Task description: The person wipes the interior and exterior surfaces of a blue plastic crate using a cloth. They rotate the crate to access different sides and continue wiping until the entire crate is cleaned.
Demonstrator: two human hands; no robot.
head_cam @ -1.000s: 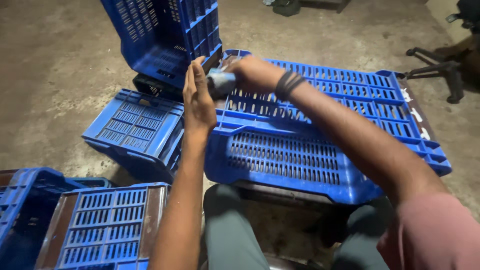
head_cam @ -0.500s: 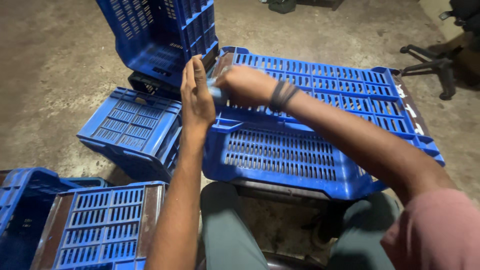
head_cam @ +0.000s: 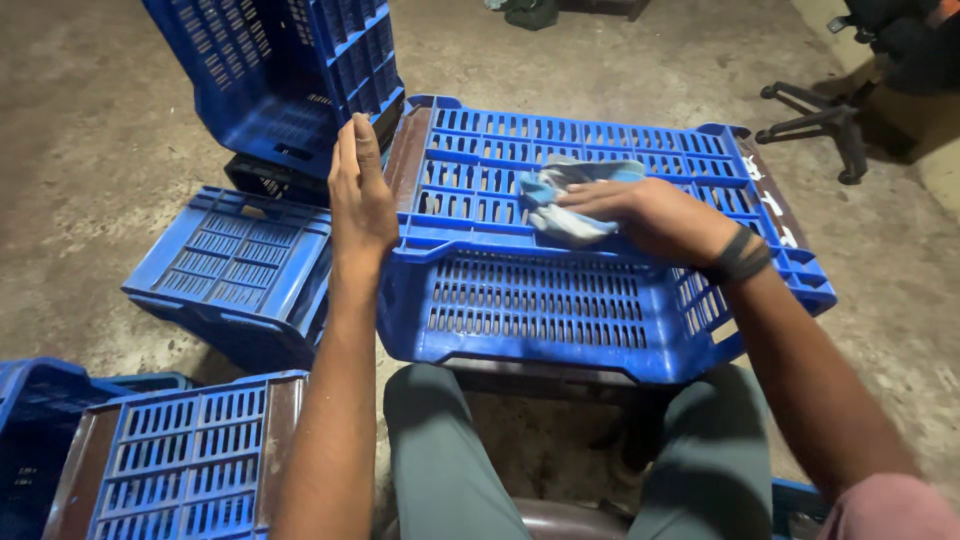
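Since the earlier frame, the right hand (head_cam: 650, 215) has been carried from the crate's left corner toward the middle, and it is now pressed flat on a pale blue cloth (head_cam: 570, 200), fingers spread over it. The cloth is held against the slatted base of the upturned blue crate (head_cam: 540, 300), which is propped before the knees. The left hand (head_cam: 360, 195) is laid open against the crate's left edge, apparently to steady it.
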